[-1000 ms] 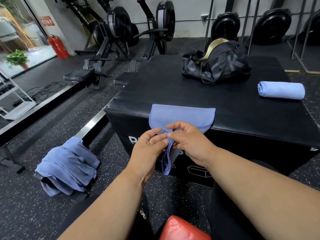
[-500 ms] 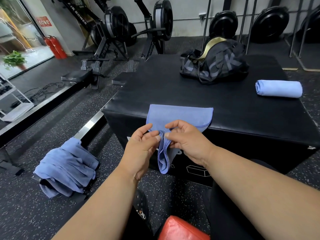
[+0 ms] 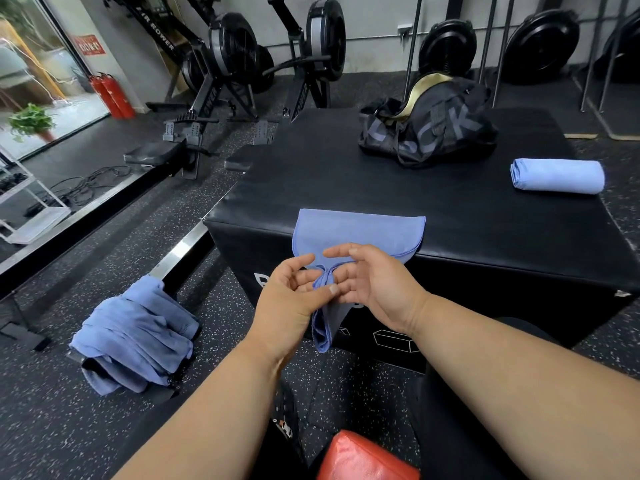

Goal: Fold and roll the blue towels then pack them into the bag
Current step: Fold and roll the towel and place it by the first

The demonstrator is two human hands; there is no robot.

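So far, one rolled towel (image 3: 557, 176) lies finished at the tabletop's (image 3: 485, 230) right edge, well apart from the bag (image 3: 429, 128), which stands at the far side with nothing blue showing in it. By that reckoning no packing is done yet.

A second towel (image 3: 356, 233) is in hand. Part of it lies flat on the near edge of the tabletop, and the rest hangs bunched over the front. The left hand (image 3: 291, 303) and right hand (image 3: 370, 289) meet at that bunched part. The left thumb and fingers pinch the gathered cloth, a narrow grip. The right hand's fingers lie against the cloth, fairly straight; whether its lower fingers pinch it, I cannot tell.

On the floor to the left sits a pile (image 3: 135, 337) of more blue towels, crumpled and unfolded.

In my judgement the task is early: this towel needs straightening, folding and rolling, the pile needs the same, and then every roll has to go into the bag.
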